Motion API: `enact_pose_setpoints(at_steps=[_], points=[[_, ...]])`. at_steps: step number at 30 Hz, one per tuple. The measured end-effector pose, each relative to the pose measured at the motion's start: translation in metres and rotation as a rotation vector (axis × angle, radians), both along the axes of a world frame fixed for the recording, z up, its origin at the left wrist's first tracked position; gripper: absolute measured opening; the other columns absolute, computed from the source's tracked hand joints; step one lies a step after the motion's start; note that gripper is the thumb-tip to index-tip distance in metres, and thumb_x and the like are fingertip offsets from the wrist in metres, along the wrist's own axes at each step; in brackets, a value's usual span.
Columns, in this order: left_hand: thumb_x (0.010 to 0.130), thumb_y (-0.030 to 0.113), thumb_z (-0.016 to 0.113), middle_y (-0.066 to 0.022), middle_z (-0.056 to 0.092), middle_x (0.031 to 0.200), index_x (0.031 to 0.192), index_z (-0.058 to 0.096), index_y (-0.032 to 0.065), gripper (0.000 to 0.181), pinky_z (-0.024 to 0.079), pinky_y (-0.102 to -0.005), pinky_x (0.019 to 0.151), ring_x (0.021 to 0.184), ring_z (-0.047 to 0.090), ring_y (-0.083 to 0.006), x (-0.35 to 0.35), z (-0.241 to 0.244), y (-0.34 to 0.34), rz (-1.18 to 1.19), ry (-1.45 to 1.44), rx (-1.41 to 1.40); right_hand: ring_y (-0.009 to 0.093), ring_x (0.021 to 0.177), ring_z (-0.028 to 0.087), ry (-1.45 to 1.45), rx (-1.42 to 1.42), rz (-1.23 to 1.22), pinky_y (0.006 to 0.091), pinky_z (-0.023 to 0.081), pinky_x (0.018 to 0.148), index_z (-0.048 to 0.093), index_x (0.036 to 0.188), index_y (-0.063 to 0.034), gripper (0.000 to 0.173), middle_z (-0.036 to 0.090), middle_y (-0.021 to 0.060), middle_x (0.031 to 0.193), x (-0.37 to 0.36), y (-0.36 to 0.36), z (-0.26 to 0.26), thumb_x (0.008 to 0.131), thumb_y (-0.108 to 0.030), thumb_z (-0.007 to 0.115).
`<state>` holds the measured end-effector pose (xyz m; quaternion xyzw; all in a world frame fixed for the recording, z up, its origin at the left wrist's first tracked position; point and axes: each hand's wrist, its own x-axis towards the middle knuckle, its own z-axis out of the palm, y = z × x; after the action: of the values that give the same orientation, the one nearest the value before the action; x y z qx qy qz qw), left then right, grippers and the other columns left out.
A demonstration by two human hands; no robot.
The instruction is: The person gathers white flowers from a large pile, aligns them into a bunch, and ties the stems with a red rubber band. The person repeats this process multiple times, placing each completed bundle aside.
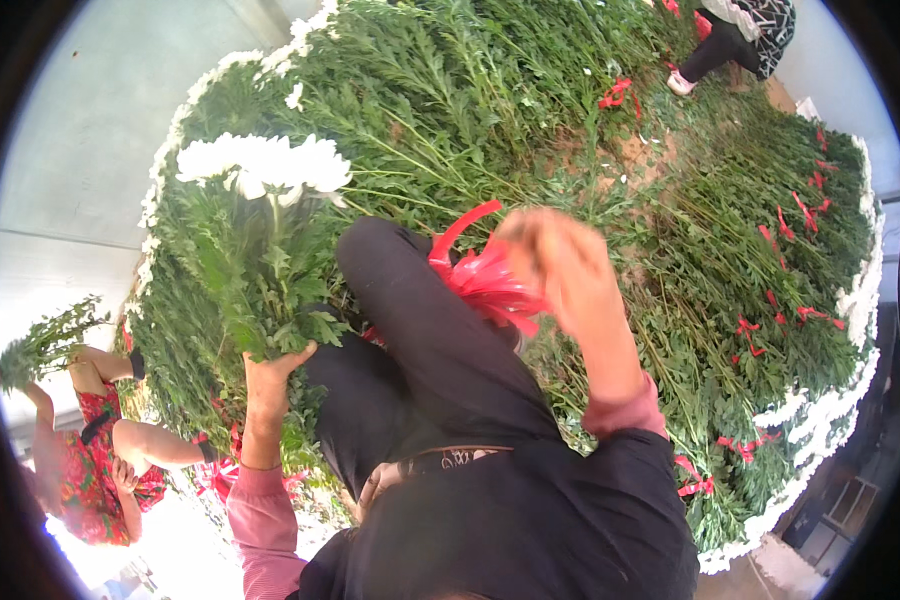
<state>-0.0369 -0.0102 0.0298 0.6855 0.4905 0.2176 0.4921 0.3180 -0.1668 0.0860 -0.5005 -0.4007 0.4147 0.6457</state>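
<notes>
My left hand (274, 367) grips a bunch of white chrysanthemums by its leafy green stems (270, 277). The bunch stands upright on the left, its white flower heads (266, 166) at the top. Blurred, my right hand (551, 259) has curled fingers at a bundle of glossy red plastic ribbon strips (487, 281). That bundle lies by my bent knee (390, 259), with one strip curving up beside the fingers. Whether the fingers pinch a strip is unclear.
Cut chrysanthemum stems (435, 90) lie massed ahead. On the right are bunches tied with red ribbon bows (746, 334), edged by white blooms (862, 225). A person in red floral clothing (90, 480) sits at left, holding stems (52, 337). Another person (727, 45) is at far right.
</notes>
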Motion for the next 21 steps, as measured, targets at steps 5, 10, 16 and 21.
enact_pose_setpoints(at_steps=[5, 10, 16, 21], points=[[0.075, -0.004, 0.076, -0.0042, 0.069, 0.096, 0.101, 0.069, -0.0033, 0.027, 0.050, -0.0308, 0.086, 0.088, 0.062, -0.0165, 0.027, 0.002, 0.002, 0.100, -0.116, -0.194, 0.026, 0.084, 0.069, 0.278, 0.609, 0.815, 0.0349, 0.055, 0.072, 0.054, 0.129, 0.0078, 0.037, 0.072, 0.0160, 0.102, -0.047, -0.038, 0.045, 0.101, -0.016, 0.058], [0.075, -0.002, 0.077, -0.0050, 0.069, 0.100, 0.104, 0.069, -0.0033, 0.030, 0.049, -0.0312, 0.088, 0.091, 0.062, -0.0160, 0.017, -0.007, 0.003, 0.042, -0.042, -0.099, 0.022, 0.060, 0.063, -0.074, 0.358, 0.077, 0.0312, 0.048, 0.055, 0.070, 0.089, 0.0031, 0.009, 0.069, 0.0097, 0.077, -0.009, -0.051, 0.016, 0.092, -0.002, 0.063], [0.075, -0.005, 0.076, -0.0069, 0.071, 0.104, 0.108, 0.068, -0.0034, 0.034, 0.051, -0.0317, 0.089, 0.094, 0.064, -0.0167, 0.047, 0.000, 0.002, 0.011, -0.103, -0.224, 0.026, 0.103, 0.063, -1.017, -0.304, -0.216, 0.0420, 0.046, 0.094, 0.072, 0.107, -0.0061, 0.022, 0.071, 0.0080, 0.101, 0.061, -0.049, -0.164, 0.088, -0.017, 0.070], [0.072, -0.008, 0.077, -0.0071, 0.071, 0.105, 0.110, 0.067, -0.0037, 0.039, 0.052, -0.0313, 0.089, 0.093, 0.065, -0.0160, 0.045, 0.003, -0.004, 0.036, -0.108, -0.231, 0.025, 0.106, 0.061, -1.008, -0.261, -0.035, 0.0459, 0.038, 0.104, 0.076, 0.099, -0.0112, 0.017, 0.071, 0.0047, 0.097, 0.061, -0.025, -0.170, 0.084, -0.020, 0.072]])
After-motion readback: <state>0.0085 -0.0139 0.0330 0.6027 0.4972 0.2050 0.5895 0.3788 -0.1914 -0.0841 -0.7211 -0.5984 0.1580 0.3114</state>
